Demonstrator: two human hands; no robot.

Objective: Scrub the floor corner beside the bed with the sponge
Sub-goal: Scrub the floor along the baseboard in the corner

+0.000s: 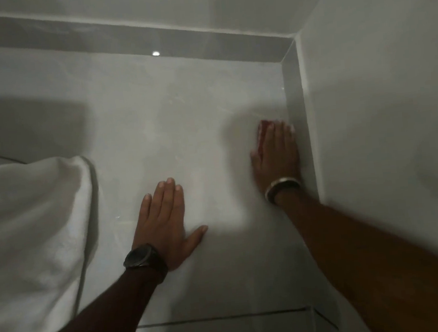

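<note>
My right hand [276,155] lies flat on a red sponge [262,129], pressing it to the pale tiled floor [183,132] right beside the grey skirting of the right wall. Only the sponge's red edge shows past my fingers at the top and left. The hand is blurred. It wears a bangle at the wrist. My left hand [164,223] rests palm down on the floor, fingers together and thumb out, holding nothing, with a dark watch on its wrist. The floor corner [286,56] lies farther ahead, where the two skirtings meet.
The bed's white sheet [33,235] hangs down along the left, close to my left arm. A grey skirting [122,39] runs along the far wall and the right wall [379,99]. A dark grout line [226,317] crosses the floor near me.
</note>
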